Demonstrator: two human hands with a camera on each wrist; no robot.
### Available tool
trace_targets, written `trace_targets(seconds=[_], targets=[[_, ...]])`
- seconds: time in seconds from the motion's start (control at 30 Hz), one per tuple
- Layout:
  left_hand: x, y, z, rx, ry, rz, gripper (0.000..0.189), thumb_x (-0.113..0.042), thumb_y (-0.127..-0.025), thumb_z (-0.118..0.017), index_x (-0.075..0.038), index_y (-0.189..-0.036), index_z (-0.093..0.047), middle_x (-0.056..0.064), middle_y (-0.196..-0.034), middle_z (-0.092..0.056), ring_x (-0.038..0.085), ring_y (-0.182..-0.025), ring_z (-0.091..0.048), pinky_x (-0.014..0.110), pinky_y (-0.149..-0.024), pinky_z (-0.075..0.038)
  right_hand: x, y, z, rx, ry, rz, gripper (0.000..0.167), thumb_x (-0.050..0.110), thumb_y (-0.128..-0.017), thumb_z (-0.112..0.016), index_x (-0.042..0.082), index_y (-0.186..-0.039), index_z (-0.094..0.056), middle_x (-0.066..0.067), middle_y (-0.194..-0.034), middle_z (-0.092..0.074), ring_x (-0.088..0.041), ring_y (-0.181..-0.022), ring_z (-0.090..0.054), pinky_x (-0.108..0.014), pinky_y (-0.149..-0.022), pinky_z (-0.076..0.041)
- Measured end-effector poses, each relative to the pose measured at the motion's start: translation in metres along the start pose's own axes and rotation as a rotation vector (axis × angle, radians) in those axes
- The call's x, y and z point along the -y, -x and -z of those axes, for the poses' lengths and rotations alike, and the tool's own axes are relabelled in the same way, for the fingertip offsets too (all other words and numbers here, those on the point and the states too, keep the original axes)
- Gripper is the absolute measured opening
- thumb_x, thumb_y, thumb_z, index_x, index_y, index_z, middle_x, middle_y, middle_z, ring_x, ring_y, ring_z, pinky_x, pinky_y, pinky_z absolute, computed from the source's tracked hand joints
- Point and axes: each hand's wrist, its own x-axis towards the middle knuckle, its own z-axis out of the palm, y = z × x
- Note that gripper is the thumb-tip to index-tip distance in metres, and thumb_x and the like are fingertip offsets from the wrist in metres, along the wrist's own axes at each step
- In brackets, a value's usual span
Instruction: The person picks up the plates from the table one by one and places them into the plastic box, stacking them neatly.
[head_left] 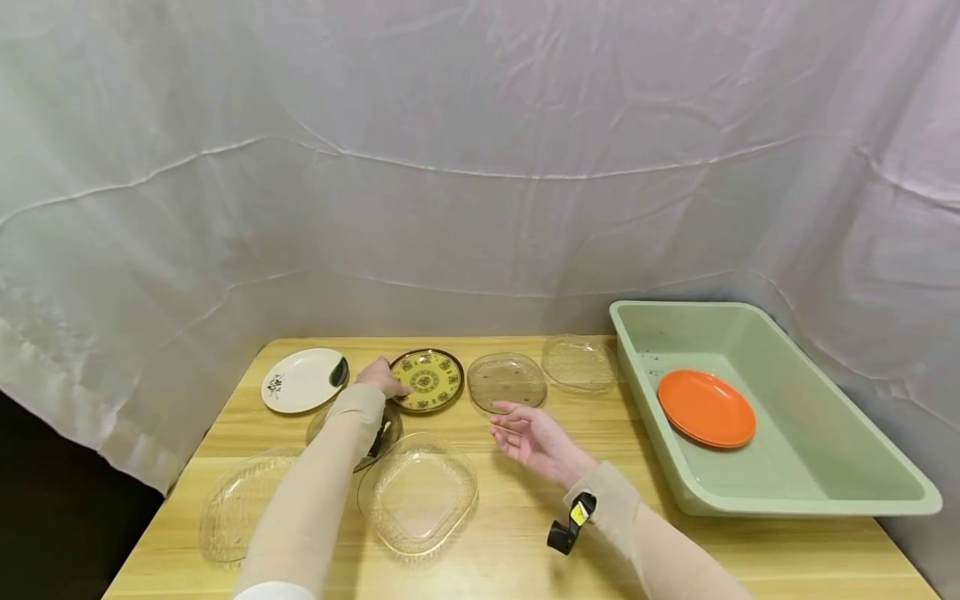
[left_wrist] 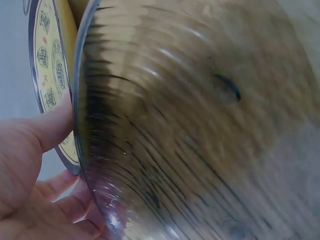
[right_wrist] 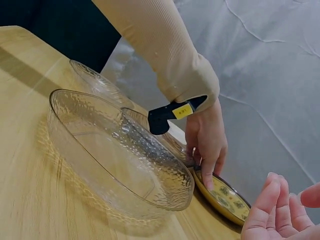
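Note:
My left hand (head_left: pixel 381 379) pinches the left rim of a round yellow plate (head_left: pixel 426 381) with dark patterns and a dark edge. In the left wrist view the thumb lies on the plate's face and the fingers are at its underside. Beneath my left forearm is a transparent smoky dish (head_left: pixel 394 427), which fills much of the left wrist view. My right hand (head_left: pixel 540 442) is held above the table, palm partly upward with fingers loosely bent, holding nothing. Just beyond its fingertips lies a brownish transparent plate (head_left: pixel 507 382).
A white plate (head_left: pixel 302 382) with a dark leaf lies at the back left. Clear dishes stand in front, one squarish (head_left: pixel 418 496) and one (head_left: pixel 232 512) left of my arm. Another clear dish (head_left: pixel 577 364) sits beside a green basin (head_left: pixel 810 505) holding an orange plate (head_left: pixel 707 408).

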Motion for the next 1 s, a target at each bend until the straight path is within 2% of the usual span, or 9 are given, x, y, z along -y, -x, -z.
trace_targets(seconds=[0.1, 0.23, 0.37, 0.57, 0.8, 0.9, 1.0], targets=[[0.004, -0.003, 0.000, -0.007, 0.009, 0.000, 0.047, -0.028, -0.091, -0.075, 0.003, -0.115, -0.051, 0.019, -0.104, -0.060, 0.034, -0.098, -0.060, 0.046, -0.088, -0.053, 0.000, 0.000, -0.002, 0.017, -0.019, -0.004, 0.053, 0.004, -0.097, -0.044, -0.003, -0.148, -0.033, -0.004, -0.105, -0.062, -0.011, -0.090, -0.062, -0.018, -0.082, -0.054], [0.008, -0.007, 0.002, -0.005, -0.005, 0.016, 0.036, -0.028, -0.092, -0.074, 0.002, -0.100, -0.054, 0.011, -0.088, -0.053, 0.025, -0.083, -0.052, 0.038, -0.075, -0.047, 0.000, 0.000, -0.003, 0.027, -0.027, -0.011, 0.051, 0.004, -0.097, -0.043, -0.003, -0.147, -0.032, -0.003, -0.102, -0.063, -0.011, -0.088, -0.063, -0.017, -0.081, -0.055], [0.009, -0.008, 0.003, 0.005, -0.041, 0.004, 0.034, -0.029, -0.094, -0.070, 0.002, -0.092, -0.057, 0.009, -0.085, -0.052, 0.023, -0.080, -0.050, 0.036, -0.072, -0.046, -0.002, 0.001, -0.002, 0.016, -0.030, -0.006, 0.051, 0.006, -0.099, -0.041, -0.005, -0.148, -0.032, -0.005, -0.104, -0.063, -0.012, -0.089, -0.063, -0.018, -0.081, -0.055], [0.006, -0.007, 0.007, 0.042, -0.052, -0.011, 0.034, -0.027, -0.099, -0.064, -0.006, -0.076, -0.051, 0.004, -0.072, -0.044, 0.019, -0.070, -0.045, 0.033, -0.066, -0.042, -0.002, 0.001, -0.001, 0.001, -0.033, 0.001, 0.050, 0.011, -0.102, -0.038, -0.005, -0.149, -0.033, -0.007, -0.107, -0.063, -0.013, -0.091, -0.063, -0.018, -0.081, -0.054], [0.006, -0.011, 0.009, 0.055, 0.042, -0.003, 0.026, -0.024, -0.104, -0.054, -0.001, -0.092, -0.056, 0.006, -0.078, -0.045, 0.017, -0.067, -0.044, 0.030, -0.063, -0.041, -0.002, 0.001, 0.000, 0.004, -0.034, 0.002, 0.051, 0.013, -0.103, -0.036, -0.006, -0.150, -0.030, -0.005, -0.103, -0.064, -0.013, -0.091, -0.063, -0.018, -0.080, -0.054], [0.007, -0.015, 0.009, 0.038, 0.089, -0.010, 0.026, -0.023, -0.105, -0.050, 0.000, -0.096, -0.058, 0.008, -0.079, -0.048, 0.015, -0.064, -0.042, 0.028, -0.059, -0.039, -0.002, 0.002, 0.001, 0.008, -0.033, 0.005, 0.051, 0.013, -0.103, -0.035, -0.006, -0.150, -0.030, -0.006, -0.103, -0.064, -0.013, -0.091, -0.063, -0.018, -0.081, -0.054], [0.008, -0.017, 0.010, -0.004, 0.130, -0.038, 0.030, -0.021, -0.105, -0.048, 0.006, -0.109, -0.061, 0.015, -0.090, -0.058, 0.020, -0.072, -0.052, 0.029, -0.062, -0.043, -0.002, 0.003, 0.002, 0.010, -0.035, 0.007, 0.049, 0.014, -0.104, -0.034, -0.005, -0.149, -0.032, -0.006, -0.104, -0.063, -0.013, -0.091, -0.063, -0.019, -0.081, -0.054]])
